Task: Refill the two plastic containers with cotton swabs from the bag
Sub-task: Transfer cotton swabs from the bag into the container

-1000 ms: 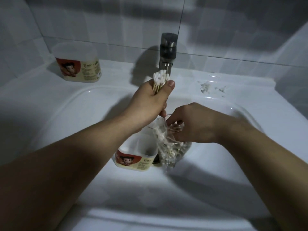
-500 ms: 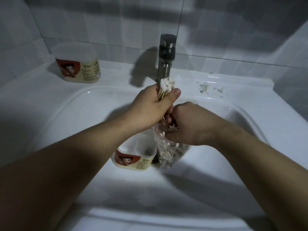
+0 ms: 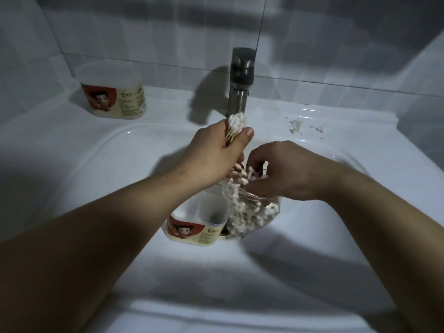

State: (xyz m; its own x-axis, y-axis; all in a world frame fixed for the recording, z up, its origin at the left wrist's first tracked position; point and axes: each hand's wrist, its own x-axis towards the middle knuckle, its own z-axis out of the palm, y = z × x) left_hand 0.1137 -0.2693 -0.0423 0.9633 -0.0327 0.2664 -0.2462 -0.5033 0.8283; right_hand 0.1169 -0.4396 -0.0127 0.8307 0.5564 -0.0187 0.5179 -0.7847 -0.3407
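Left hand [image 3: 216, 150]: closed round a bundle of swabs [image 3: 236, 123], tips up, held above the sink [image 3: 96, 150] just in front of the tap [image 3: 240, 78].

Right hand [image 3: 286, 174]: fingers curled at the mouth of the bag [image 3: 249, 212], gripping it there. Whether it also pinches loose swabs cannot be told.

The bag hangs into the sink, touching the near container [image 3: 197, 227]. It holds plenty of stock.

The near container stands open in the sink, below the left wrist. What shows of its inside looks empty, so no refill is evident.

The far container [image 3: 115, 97] is on the ledge [image 3: 168, 104] at back left, well apart from both hands. Its contents cannot be read in this light.

A few pale scraps [image 3: 296, 124] lie on the ledge right of the tap.

Assessment: early stage. One bundle is drawn but not yet placed, and both containers appear outstanding.
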